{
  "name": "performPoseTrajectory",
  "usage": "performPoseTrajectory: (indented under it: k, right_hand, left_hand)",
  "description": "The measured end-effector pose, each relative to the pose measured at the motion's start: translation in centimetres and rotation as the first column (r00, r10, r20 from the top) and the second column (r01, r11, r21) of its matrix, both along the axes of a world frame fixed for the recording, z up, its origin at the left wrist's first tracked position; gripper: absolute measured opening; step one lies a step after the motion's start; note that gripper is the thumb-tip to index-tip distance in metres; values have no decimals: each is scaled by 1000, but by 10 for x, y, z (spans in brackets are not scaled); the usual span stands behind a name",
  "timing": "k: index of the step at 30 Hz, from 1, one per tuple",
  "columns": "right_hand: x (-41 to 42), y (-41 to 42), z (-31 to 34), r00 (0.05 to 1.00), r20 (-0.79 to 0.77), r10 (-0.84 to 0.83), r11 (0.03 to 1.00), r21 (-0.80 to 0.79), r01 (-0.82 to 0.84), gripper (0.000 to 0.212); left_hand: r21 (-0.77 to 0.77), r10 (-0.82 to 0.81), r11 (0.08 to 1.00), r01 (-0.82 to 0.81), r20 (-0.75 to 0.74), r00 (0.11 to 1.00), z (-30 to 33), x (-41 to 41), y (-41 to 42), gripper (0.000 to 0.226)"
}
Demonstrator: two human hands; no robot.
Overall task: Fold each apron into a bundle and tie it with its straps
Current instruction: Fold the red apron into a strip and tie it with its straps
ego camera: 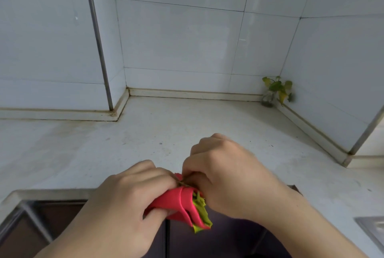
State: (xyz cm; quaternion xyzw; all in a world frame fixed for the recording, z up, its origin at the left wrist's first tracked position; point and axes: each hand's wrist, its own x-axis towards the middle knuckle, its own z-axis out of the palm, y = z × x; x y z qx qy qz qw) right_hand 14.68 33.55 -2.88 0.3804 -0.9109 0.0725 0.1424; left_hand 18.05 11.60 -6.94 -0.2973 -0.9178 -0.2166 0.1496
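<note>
A red apron bundle [178,203] with a yellow-green lining showing at its lower end is held in the air in front of the counter's front edge. My left hand [128,201] grips the bundle from the left, fingers curled round it. My right hand [224,176] is curled over the bundle's top right and pinches a thin olive strap [182,183] where both hands meet. Most of the strap is hidden between the fingers.
A pale stone counter [166,133] runs back to tiled walls. A small plant in a glass jar [270,95] stands in the far right corner. Dark cabinet fronts [62,226] lie below the counter edge, and a metal sink rim [372,230] shows at the lower right.
</note>
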Motion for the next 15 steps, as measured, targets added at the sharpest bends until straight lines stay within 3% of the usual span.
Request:
performPoseTrajectory:
  k: [3,7,10,13,14,15]
  right_hand:
    - [0,7,-1,999,-33,-25,995,-97,22,17]
    - [5,19,-5,987,157,-20,936,-344,74,20]
    - [17,19,-14,979,203,-21,929,-357,94,3]
    - [24,13,-25,973,201,-112,944,-284,167,62]
    - [25,11,-28,973,180,-141,944,-272,187,72]
    - [23,10,-31,974,174,-149,938,-286,194,67]
  left_hand:
    - [66,46,997,-46,2,999,1,-4,3,21]
    - [167,129,976,-136,52,990,0,-9,6,24]
    - [239,157,955,-175,93,983,0,-12,8,23]
    - [269,168,942,-199,134,977,1,-13,9,23]
    - [265,167,944,-198,137,976,1,-13,10,22]
    - [260,165,946,-195,133,977,1,-13,11,22]
